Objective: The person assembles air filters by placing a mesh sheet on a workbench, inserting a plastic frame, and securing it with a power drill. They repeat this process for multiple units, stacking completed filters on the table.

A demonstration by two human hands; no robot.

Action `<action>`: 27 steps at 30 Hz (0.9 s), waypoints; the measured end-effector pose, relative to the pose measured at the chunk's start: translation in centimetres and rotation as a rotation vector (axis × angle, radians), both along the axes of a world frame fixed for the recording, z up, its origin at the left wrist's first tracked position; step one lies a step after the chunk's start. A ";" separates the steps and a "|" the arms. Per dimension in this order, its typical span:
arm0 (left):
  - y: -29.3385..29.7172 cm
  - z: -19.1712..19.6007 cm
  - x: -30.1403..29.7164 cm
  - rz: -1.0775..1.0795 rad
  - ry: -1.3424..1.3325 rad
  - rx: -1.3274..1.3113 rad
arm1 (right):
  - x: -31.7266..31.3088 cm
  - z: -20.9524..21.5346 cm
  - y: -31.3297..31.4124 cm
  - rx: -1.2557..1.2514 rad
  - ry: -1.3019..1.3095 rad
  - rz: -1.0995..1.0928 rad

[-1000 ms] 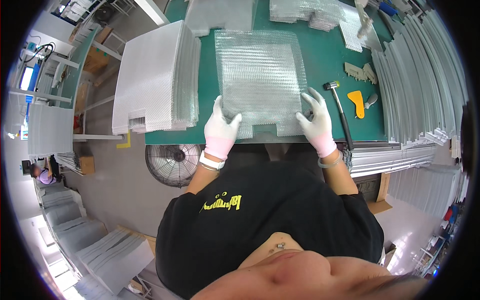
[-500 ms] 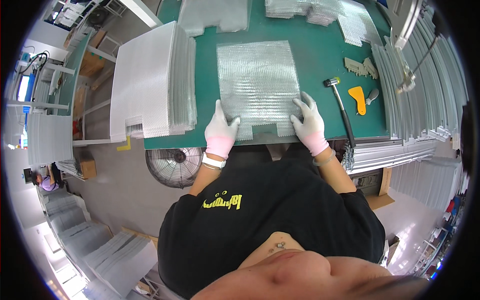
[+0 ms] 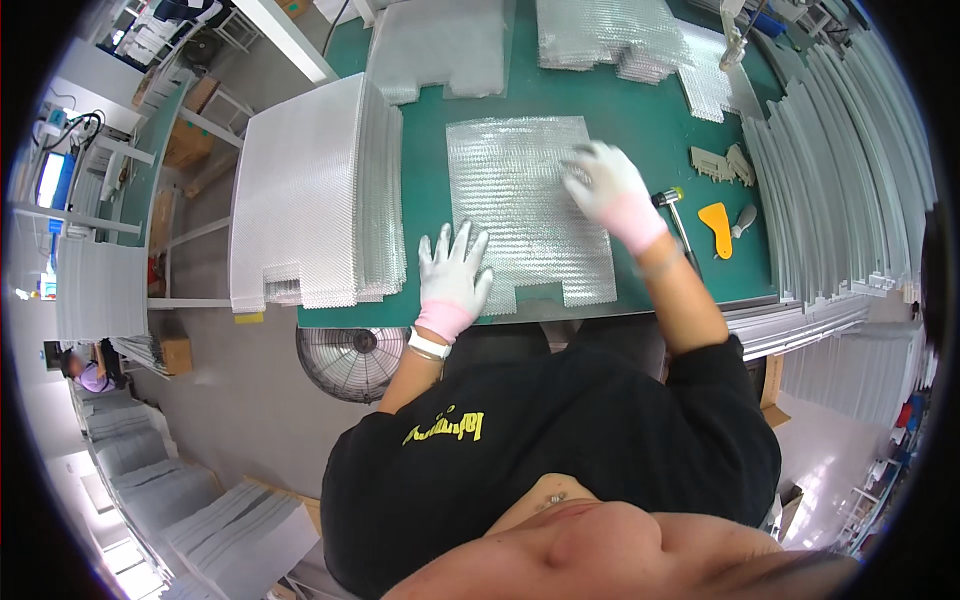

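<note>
A silvery, finely textured sheet [image 3: 530,210] lies flat on the green-topped table [image 3: 425,130], a notch cut into its near edge. My left hand [image 3: 455,275], in a white glove with a pink cuff, is open with fingers spread at the sheet's lower left edge. Over the sheet's upper right side is my right hand [image 3: 608,190], gloved the same way. Its fingers are apart and slightly bent, pointing left, with nothing visible in them. Whether those fingertips touch the sheet, I cannot tell.
Similar sheets stand in a thick stack [image 3: 300,190] at left; more piles [image 3: 605,40] lie along the back. Right of my right hand are a hammer [image 3: 680,220], a yellow scraper [image 3: 716,230] and beige pieces [image 3: 710,163]. Long pale strips [image 3: 830,180] line the right side.
Both hands have left the sheet's near corners. My right hand has moved up over its right side; my left has spread open at its left edge. The view has shifted slightly.
</note>
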State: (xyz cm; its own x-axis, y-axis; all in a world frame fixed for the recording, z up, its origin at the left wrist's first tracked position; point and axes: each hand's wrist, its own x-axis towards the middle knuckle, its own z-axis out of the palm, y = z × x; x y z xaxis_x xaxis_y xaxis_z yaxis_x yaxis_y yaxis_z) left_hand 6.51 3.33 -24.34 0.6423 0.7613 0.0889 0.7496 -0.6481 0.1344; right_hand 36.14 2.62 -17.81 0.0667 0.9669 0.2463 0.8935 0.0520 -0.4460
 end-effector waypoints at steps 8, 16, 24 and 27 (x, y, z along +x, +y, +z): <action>0.1 0.5 0.1 -0.026 0.017 -0.035 | -3.0 -4.6 25.4 -0.135 0.132 -0.506; -0.3 1.1 -0.2 -0.004 -0.049 -0.071 | -5.4 4.3 25.8 0.297 0.179 -0.122; 1.5 1.0 0.7 0.041 -0.032 -0.163 | -0.6 11.6 16.0 0.731 0.456 0.093; 2.9 0.8 1.1 0.092 -0.023 -0.199 | 0.4 9.3 8.0 0.548 0.506 0.044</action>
